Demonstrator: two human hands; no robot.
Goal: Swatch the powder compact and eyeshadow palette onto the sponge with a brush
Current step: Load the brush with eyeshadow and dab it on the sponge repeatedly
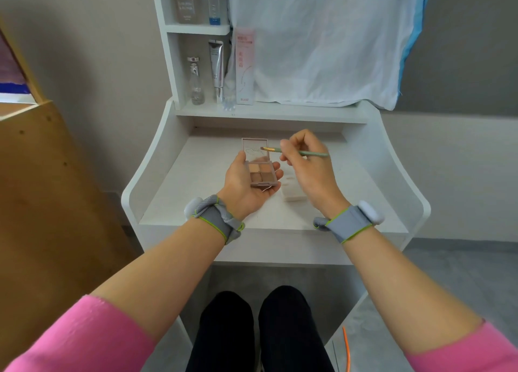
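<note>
My left hand lies palm up above the white desk and holds the open eyeshadow palette, which has beige and brown pans and a clear lid standing up. My right hand pinches a thin green brush; its tip hovers in front of the lid, above the pans. A pale sponge lies on the desk just right of the palette, partly hidden by my right hand. I see no powder compact.
The white desk has raised curved sides. Its back shelves hold a glass bottle, a silver tube, a pink box and more bottles above. A white cloth hangs behind. A wooden panel stands at the left.
</note>
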